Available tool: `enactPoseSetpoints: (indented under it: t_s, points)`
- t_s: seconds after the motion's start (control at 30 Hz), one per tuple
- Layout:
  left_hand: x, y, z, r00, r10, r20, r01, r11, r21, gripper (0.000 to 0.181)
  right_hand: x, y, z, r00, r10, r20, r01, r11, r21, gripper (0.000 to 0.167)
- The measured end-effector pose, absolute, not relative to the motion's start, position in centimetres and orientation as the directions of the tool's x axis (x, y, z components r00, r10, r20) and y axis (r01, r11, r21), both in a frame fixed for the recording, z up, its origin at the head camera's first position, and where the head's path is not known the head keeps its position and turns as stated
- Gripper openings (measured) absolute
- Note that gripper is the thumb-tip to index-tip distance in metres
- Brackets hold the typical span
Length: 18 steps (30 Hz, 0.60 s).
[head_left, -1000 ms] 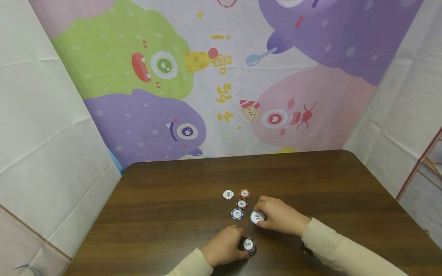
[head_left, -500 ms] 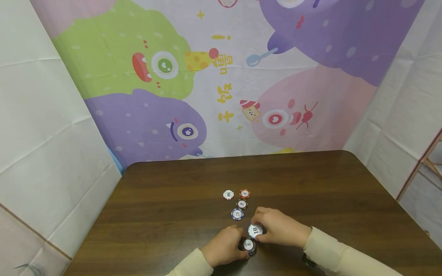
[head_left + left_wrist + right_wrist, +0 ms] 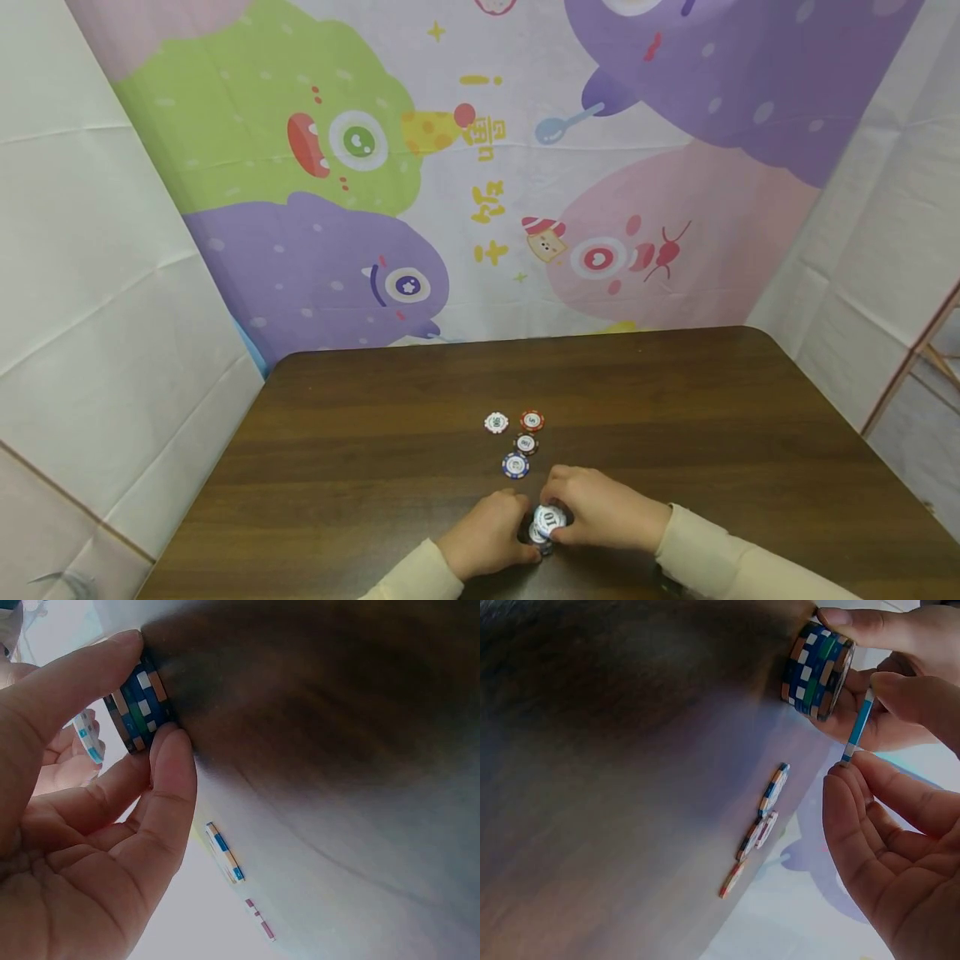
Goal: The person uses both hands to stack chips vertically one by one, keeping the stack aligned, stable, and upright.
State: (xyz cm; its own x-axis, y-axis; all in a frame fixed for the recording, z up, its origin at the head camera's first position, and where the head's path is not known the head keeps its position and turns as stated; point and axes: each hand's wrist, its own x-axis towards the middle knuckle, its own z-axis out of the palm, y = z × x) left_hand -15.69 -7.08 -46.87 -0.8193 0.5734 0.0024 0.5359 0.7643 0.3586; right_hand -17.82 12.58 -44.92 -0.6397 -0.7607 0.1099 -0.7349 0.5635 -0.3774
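- Currently, the worktop point(image 3: 360, 433) stretches wide on both sides of the chip stack point(image 3: 817, 671), its far edge well beyond.
- Left of the stack, the left hand point(image 3: 487, 533) grips its sides, blocking that flank.
- Right of the stack, the right hand point(image 3: 600, 508) pinches a light-blue chip point(image 3: 550, 521) just above its top.
- Beyond the stack lie blue point(image 3: 515, 466), dark point(image 3: 526, 443), red point(image 3: 532, 421) and white point(image 3: 496, 422) chips.

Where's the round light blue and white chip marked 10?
Low in the head view, right of centre: the right hand pinches the chip partly over the dark blue chip stack.
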Motion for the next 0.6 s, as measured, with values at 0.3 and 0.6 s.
enactPoseSetpoints:
  t_s: [0.3, 0.6]
  points:
    - [-15.59, -7.17, -46.77, -0.817, 0.576, 0.006, 0.538, 0.76, 0.365, 0.031, -17.67, 12.16, -45.19, -0.631, -0.769, 0.102, -0.741, 0.559, -0.373, 0.022]
    - [-15.61, -7.16, -46.72, -0.819, 0.574, 0.002, 0.531, 0.757, 0.381, 0.032, -17.5, 11.73, -45.37, -0.63, -0.772, 0.087, -0.739, 0.561, -0.371, 0.021]
